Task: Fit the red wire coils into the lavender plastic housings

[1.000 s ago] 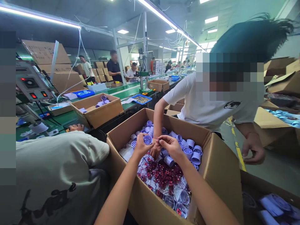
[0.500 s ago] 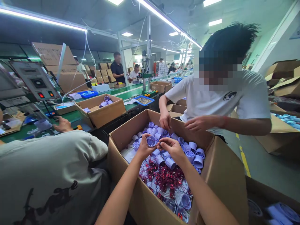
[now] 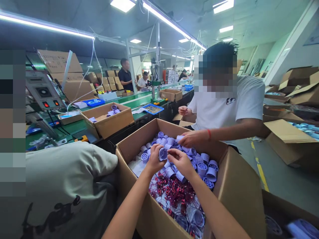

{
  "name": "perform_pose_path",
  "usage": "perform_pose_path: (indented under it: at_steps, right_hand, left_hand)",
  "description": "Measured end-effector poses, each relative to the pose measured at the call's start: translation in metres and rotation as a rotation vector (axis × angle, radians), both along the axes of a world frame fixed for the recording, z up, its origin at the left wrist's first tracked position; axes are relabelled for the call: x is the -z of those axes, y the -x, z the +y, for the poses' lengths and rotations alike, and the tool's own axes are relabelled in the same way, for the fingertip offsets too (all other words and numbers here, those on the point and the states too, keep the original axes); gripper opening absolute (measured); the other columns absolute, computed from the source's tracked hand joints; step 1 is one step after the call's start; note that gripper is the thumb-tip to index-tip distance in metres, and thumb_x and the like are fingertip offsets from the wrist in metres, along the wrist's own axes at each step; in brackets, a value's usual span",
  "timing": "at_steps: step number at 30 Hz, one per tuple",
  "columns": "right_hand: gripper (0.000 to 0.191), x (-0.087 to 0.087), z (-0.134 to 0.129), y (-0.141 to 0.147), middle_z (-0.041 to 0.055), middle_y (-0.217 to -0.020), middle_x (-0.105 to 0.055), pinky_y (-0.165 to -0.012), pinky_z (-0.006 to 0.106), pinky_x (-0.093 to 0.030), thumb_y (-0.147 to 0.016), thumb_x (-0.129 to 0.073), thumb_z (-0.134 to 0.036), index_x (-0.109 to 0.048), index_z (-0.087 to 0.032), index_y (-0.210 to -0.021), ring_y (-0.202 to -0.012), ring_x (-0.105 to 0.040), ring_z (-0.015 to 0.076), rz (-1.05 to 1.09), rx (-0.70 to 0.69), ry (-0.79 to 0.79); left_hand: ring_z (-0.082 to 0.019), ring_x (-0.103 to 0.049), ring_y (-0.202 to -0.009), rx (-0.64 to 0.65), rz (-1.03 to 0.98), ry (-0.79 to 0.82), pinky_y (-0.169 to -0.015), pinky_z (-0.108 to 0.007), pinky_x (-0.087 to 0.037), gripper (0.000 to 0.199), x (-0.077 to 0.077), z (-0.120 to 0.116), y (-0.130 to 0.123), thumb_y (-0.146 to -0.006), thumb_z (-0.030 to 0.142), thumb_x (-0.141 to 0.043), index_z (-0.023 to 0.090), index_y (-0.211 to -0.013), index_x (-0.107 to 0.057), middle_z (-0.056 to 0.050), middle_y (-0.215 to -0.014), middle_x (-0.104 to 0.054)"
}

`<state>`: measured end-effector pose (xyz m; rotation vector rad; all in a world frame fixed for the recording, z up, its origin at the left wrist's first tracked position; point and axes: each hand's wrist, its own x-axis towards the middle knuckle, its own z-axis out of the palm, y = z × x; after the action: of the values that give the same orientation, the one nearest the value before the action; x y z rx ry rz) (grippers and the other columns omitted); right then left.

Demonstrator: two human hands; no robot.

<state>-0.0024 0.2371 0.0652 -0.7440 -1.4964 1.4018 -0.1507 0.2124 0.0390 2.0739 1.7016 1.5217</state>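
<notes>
My left hand (image 3: 153,160) is closed around a lavender plastic cup-shaped housing (image 3: 163,153), its open end turned toward my right hand. At the rim of that housing, my right hand (image 3: 183,163) pinches something small and dark, too small to name. Both hands are above a large cardboard box (image 3: 235,189). Inside it lie many similar lavender housings (image 3: 202,168) and, nearer to me, a tangled heap of small red parts with thin wires (image 3: 177,191). Several clear-looking cups (image 3: 198,217) lie at the box's near end.
Across the box a co-worker's hand (image 3: 190,138) holds a lavender housing. Another person's grey-shirted back (image 3: 67,186) is close on my left. A smaller carton (image 3: 112,124) and a blue tray of small parts (image 3: 153,109) stand by the green conveyor line.
The co-worker has shifted, with one hand now over the box holding a housing and the other drawn back. My hands stay together; the housing in my left hand has turned slightly.
</notes>
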Motion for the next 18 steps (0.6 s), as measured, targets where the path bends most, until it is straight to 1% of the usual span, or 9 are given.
perform_pose_path:
  at_steps: [1,3,6,8,11,15,18]
  right_hand:
    - [0.025,0.001,-0.001,0.000,0.0018,-0.078,-0.069,-0.067,0.030,-0.052,-0.067,-0.071,-0.035,-0.067,-0.022,-0.088,-0.072,-0.064,0.0184,-0.019,0.011,-0.039]
    - [0.021,0.001,-0.004,0.002,0.0024,-0.080,-0.068,-0.070,0.033,-0.052,-0.071,-0.068,-0.031,-0.065,-0.024,-0.090,-0.074,-0.064,0.0196,-0.087,0.085,-0.163]
    - [0.008,0.003,-0.008,0.007,0.0053,-0.086,-0.065,-0.080,0.039,-0.050,-0.075,-0.065,-0.026,-0.065,-0.024,-0.083,-0.084,-0.061,0.0230,-0.193,0.261,-0.430]
    - [0.003,0.005,-0.009,0.011,0.0072,-0.091,-0.061,-0.084,0.041,-0.049,-0.074,-0.065,-0.024,-0.066,-0.024,-0.077,-0.091,-0.058,0.0251,-0.239,0.354,-0.548]
    - [0.002,0.009,-0.010,0.015,0.0073,-0.091,-0.057,-0.081,0.041,-0.049,-0.073,-0.066,-0.021,-0.066,-0.023,-0.073,-0.091,-0.055,0.0253,-0.299,0.397,-0.603]
    - [0.004,0.011,-0.010,0.015,0.0063,-0.090,-0.056,-0.081,0.041,-0.048,-0.074,-0.065,-0.019,-0.068,-0.023,-0.074,-0.089,-0.054,0.0244,-0.361,0.402,-0.623]
    - [0.006,0.010,-0.010,0.013,0.0066,-0.092,-0.057,-0.080,0.040,-0.048,-0.077,-0.064,-0.022,-0.070,-0.023,-0.077,-0.088,-0.055,0.0238,-0.384,0.399,-0.635]
  left_hand:
    - [-0.027,-0.050,-0.105,-0.012,0.008,-0.005,-0.093,-0.044,-0.042,0.048,0.000,0.000,-0.001,-0.061,0.012,-0.068,0.023,-0.103,-0.049,-0.007,-0.108,-0.050]
    - [-0.026,-0.051,-0.102,-0.021,0.009,-0.047,-0.089,-0.044,-0.044,0.043,0.000,0.000,-0.001,-0.063,0.020,-0.072,0.022,-0.099,-0.049,-0.007,-0.106,-0.052]
    - [-0.026,-0.054,-0.102,0.019,0.001,-0.121,-0.090,-0.044,-0.045,0.038,0.000,-0.001,-0.002,-0.068,0.025,-0.069,0.023,-0.099,-0.047,-0.008,-0.105,-0.056]
    - [-0.025,-0.056,-0.104,0.051,0.018,-0.120,-0.095,-0.046,-0.043,0.036,0.000,-0.001,-0.002,-0.069,0.023,-0.066,0.024,-0.100,-0.047,-0.008,-0.106,-0.059]
    - [-0.026,-0.058,-0.105,0.066,0.060,-0.100,-0.100,-0.050,-0.040,0.035,-0.001,-0.002,-0.003,-0.068,0.019,-0.064,0.024,-0.099,-0.049,-0.009,-0.107,-0.062]
    - [-0.026,-0.058,-0.104,0.075,0.062,-0.150,-0.092,-0.047,-0.047,0.033,-0.001,-0.003,-0.004,-0.068,0.018,-0.063,0.023,-0.098,-0.050,-0.011,-0.108,-0.062]
    - [-0.026,-0.059,-0.104,0.040,0.047,-0.130,-0.091,-0.045,-0.047,0.033,0.000,-0.003,-0.005,-0.068,0.019,-0.064,0.023,-0.098,-0.050,-0.010,-0.108,-0.063]
